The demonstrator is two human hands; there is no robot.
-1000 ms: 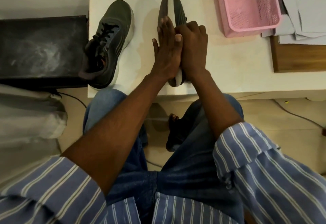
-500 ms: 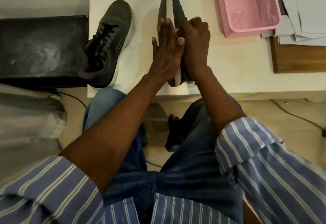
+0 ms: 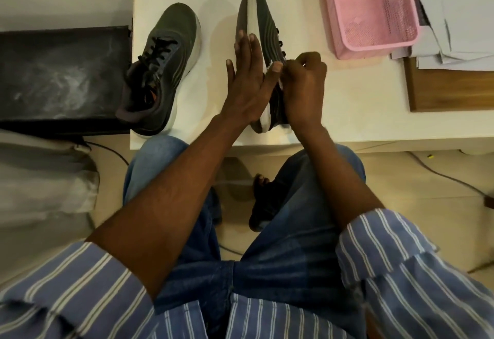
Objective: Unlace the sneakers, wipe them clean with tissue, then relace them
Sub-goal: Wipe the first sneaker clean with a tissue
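At the near bench (image 3: 347, 114) edge, the left hand (image 3: 248, 82) presses straight fingers against the tipped sneaker's (image 3: 263, 26) sole; the right hand (image 3: 304, 84) pinches tissue (image 3: 281, 86) on its side. Second sneaker (image 3: 163, 68) stands left, overhanging. No legible writing. Pink basket (image 3: 371, 10) beyond.

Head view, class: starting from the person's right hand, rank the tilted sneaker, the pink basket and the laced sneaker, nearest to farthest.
1. Tilted sneaker: under the right hand, tipped on its side mid-table.
2. Pink basket: up and to the right, apart from the hand.
3. Laced sneaker: far left, beyond the left hand.
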